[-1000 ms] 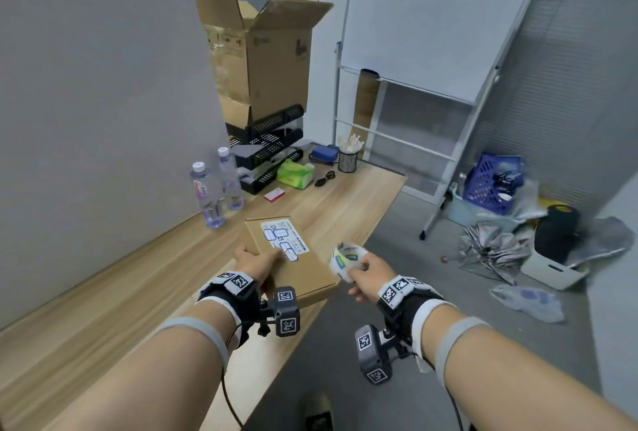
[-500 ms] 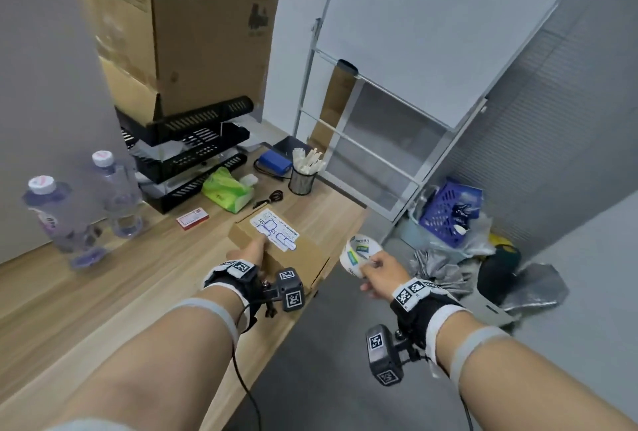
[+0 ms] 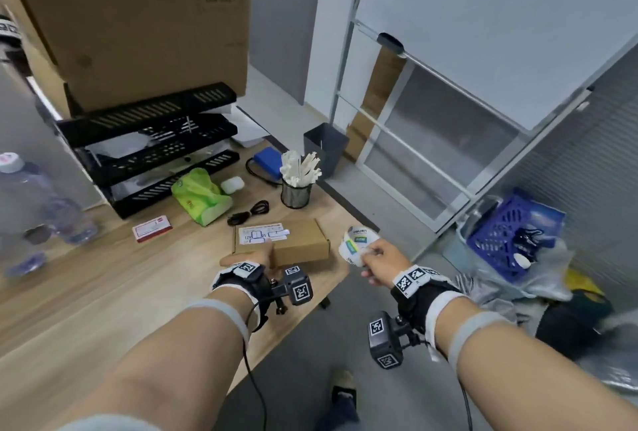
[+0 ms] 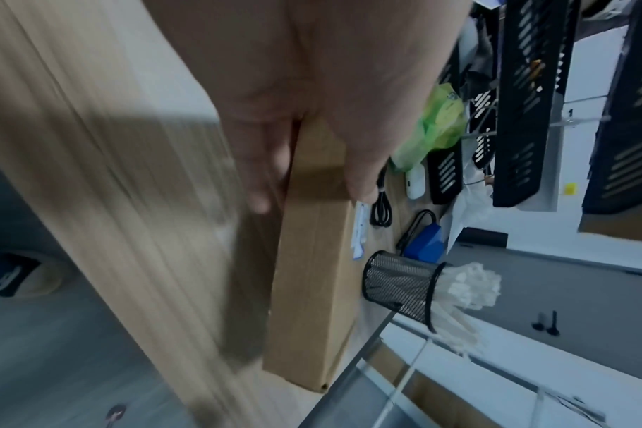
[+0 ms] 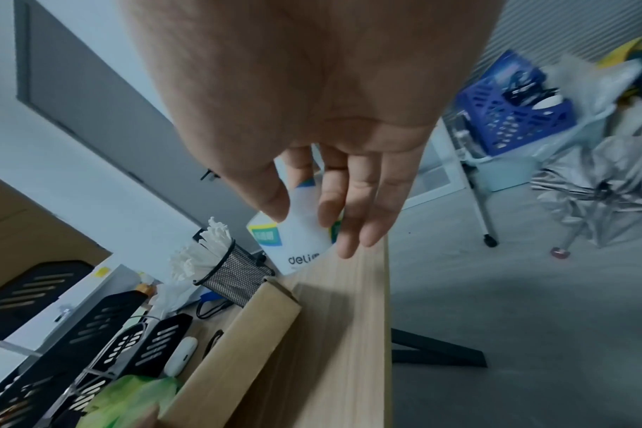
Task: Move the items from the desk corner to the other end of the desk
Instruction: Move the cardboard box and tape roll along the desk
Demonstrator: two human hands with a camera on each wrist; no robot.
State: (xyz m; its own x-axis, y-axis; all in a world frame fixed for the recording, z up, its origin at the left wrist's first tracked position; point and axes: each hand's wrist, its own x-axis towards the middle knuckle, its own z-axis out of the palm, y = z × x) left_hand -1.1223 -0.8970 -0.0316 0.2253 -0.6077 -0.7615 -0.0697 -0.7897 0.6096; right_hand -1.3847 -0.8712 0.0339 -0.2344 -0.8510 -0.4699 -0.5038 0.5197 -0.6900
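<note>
A flat brown cardboard box (image 3: pixel 293 241) with a white label sits at the desk's right end, near the edge. My left hand (image 3: pixel 253 256) grips its near edge, thumb on top and fingers underneath (image 4: pixel 261 173); the box (image 4: pixel 312 275) seems to hover just above the wood. My right hand (image 3: pixel 374 258) pinches a white roll with blue-green print (image 3: pixel 355 242) between thumb and fingers, held above the desk's right edge. In the right wrist view the roll (image 5: pixel 297 243) reads "deli" and hangs just past the box corner (image 5: pixel 239 333).
A mesh cup of white sticks (image 3: pixel 297 182), black cable (image 3: pixel 248 213), green tissue pack (image 3: pixel 200 196), white earbud case (image 3: pixel 232 185), blue device (image 3: pixel 267 158) and red-white card (image 3: pixel 152 227) lie beyond the box. Black paper trays (image 3: pixel 155 147) carry a big carton. Water bottles (image 3: pixel 34 203) stand left.
Both hands travelled along the desk toward its cluttered end, carrying the box and the roll. The trays, cup and tissue pack are now much closer.
</note>
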